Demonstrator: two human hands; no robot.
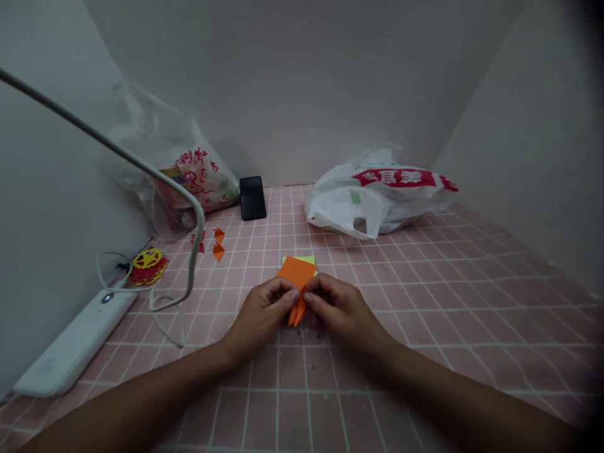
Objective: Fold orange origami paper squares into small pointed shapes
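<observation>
A piece of folded orange paper is held between both hands, its narrow pointed ends turned toward me. My left hand pinches its left side with thumb and forefinger. On the other side, my right hand grips it in the same way. Just beyond the fingers lies a flat orange paper square, and a yellow-green paper shows from under it. Whether the square joins the folded piece is hidden by my fingers. Two small orange folded paper figures stand farther off to the left, beside a red one.
Pink tiled-pattern table. At the back are a stuffed plastic bag, a black phone and a white bag. Left are yellow and red gear-shaped pieces, a white power strip and a cable arching through the foreground.
</observation>
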